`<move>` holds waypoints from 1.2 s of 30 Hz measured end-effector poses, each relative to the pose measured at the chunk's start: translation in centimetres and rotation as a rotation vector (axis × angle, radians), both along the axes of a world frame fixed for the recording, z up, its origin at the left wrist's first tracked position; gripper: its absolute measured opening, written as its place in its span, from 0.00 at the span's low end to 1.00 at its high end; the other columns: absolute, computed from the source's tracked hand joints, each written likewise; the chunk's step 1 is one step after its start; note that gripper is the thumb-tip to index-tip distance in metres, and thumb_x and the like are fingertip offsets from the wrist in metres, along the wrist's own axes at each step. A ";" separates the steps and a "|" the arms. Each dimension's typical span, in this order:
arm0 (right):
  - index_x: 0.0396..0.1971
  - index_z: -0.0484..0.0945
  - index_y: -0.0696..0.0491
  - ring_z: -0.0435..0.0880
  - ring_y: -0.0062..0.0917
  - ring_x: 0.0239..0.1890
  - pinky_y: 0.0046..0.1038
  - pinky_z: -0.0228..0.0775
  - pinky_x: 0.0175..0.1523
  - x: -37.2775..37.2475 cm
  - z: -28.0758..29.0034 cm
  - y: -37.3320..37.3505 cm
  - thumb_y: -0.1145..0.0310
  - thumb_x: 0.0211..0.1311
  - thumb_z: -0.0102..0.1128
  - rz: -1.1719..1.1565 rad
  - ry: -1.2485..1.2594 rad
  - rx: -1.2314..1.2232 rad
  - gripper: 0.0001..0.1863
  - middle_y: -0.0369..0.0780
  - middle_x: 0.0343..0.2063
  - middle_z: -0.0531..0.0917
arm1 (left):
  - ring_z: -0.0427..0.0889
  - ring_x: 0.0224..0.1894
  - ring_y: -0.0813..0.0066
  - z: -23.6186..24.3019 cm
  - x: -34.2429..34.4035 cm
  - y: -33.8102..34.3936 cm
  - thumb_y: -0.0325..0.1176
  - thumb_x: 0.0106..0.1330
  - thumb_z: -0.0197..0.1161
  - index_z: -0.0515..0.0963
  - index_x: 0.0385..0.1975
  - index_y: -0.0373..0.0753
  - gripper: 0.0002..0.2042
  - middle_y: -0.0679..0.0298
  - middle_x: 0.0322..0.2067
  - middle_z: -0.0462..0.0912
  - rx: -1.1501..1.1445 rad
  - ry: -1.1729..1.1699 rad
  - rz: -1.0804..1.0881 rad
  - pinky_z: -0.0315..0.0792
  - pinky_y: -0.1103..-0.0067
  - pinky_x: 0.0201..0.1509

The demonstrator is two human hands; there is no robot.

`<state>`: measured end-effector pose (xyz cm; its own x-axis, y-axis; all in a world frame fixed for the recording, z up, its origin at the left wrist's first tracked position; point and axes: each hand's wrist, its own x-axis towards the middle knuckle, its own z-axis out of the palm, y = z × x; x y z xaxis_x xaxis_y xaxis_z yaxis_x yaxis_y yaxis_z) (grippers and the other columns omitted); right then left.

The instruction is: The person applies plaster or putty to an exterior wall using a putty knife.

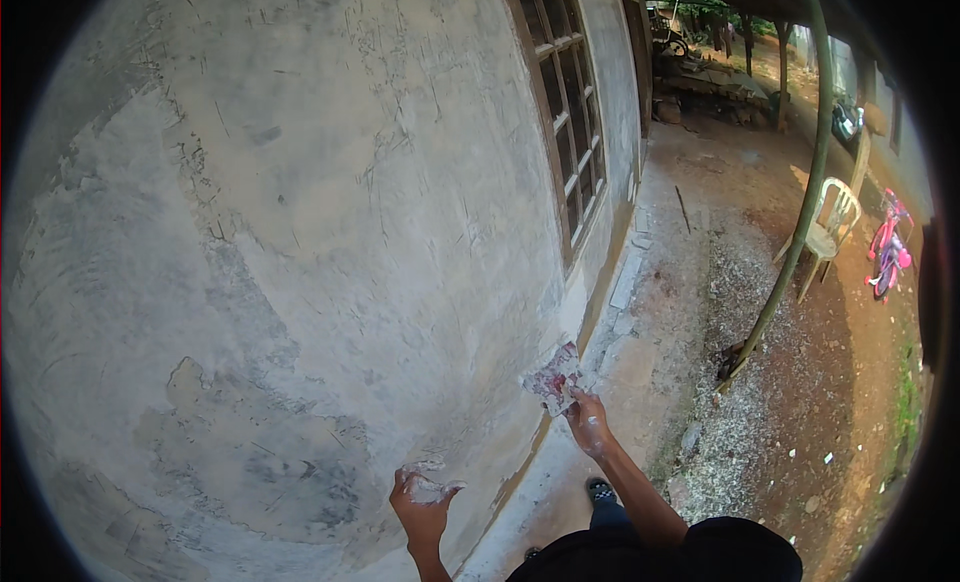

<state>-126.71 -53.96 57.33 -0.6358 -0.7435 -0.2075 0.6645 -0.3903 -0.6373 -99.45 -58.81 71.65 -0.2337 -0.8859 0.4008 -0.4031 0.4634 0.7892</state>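
Window (562,137): one, divided by crossbars into panes; taken as landmark for the places below.
Wall (300,232): one; grey and patchy, spread around the window and far to its left.
Right hand (590,427): one; below the window, grasping the pad by its near edge.
Pad (550,377): one; flat, whitish, stained red; below the window's lower end, very close to the wall, with contact not certain.
Reason for edge grip: probably to leave the broad face free toward the wall.
Left hand (422,514): one; lower than the right and farther left of the window, curled with thumb and fingers apart, smeared white; impossible to tell a solid object in its grasp from paste alone.
Reason for curl: perhaps to cradle paste near the wall.
Shoe (600,490): one plainly visible, well below the window; perhaps planted near the wall for reach.
Pole (816,187): one; right of the window, apparently set as a prop.
Chair (822,240): one; pale, farther right of the window than the pole, perhaps stood aside for working room.
Bike (887,247): one; pink and purple, farthest right of the window, perhaps likewise parked aside.
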 end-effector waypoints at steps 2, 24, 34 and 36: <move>0.50 0.70 0.60 0.79 0.28 0.46 0.30 0.70 0.54 -3.3 -1.3 -0.7 0.71 0.66 0.47 0.050 -0.014 -0.062 0.15 0.41 0.45 0.79 | 0.78 0.34 0.60 1.0 -2.8 -0.9 0.23 0.32 0.77 0.77 0.26 0.32 0.19 0.57 0.33 0.77 -0.004 -0.046 -0.035 0.71 0.73 0.39; 0.52 0.73 0.61 0.69 0.50 0.54 0.54 0.57 0.53 8.5 22.3 -12.7 0.79 0.42 0.57 -0.623 1.729 -0.397 0.30 0.53 0.50 0.73 | 0.74 0.54 0.62 22.3 4.5 -4.1 0.28 0.67 0.50 0.79 0.44 0.38 0.11 0.57 0.48 0.78 -0.755 -0.383 0.393 0.66 0.68 0.58; 0.52 0.72 0.55 0.73 0.37 0.40 0.49 0.58 0.50 15.5 30.6 -18.6 0.76 0.43 0.60 -0.817 2.008 -0.342 0.29 0.45 0.36 0.77 | 0.65 0.61 0.63 29.1 9.3 -9.1 0.35 0.67 0.56 0.77 0.50 0.48 0.13 0.64 0.58 0.71 -1.144 -0.504 0.597 0.58 0.64 0.66; 0.52 0.72 0.55 0.74 0.35 0.39 0.48 0.58 0.51 16.2 30.8 -19.1 0.76 0.44 0.59 -0.820 2.009 -0.339 0.28 0.43 0.35 0.78 | 0.62 0.62 0.62 28.9 9.9 -9.8 0.34 0.66 0.57 0.76 0.51 0.48 0.14 0.63 0.59 0.69 -1.189 -0.481 0.600 0.54 0.64 0.68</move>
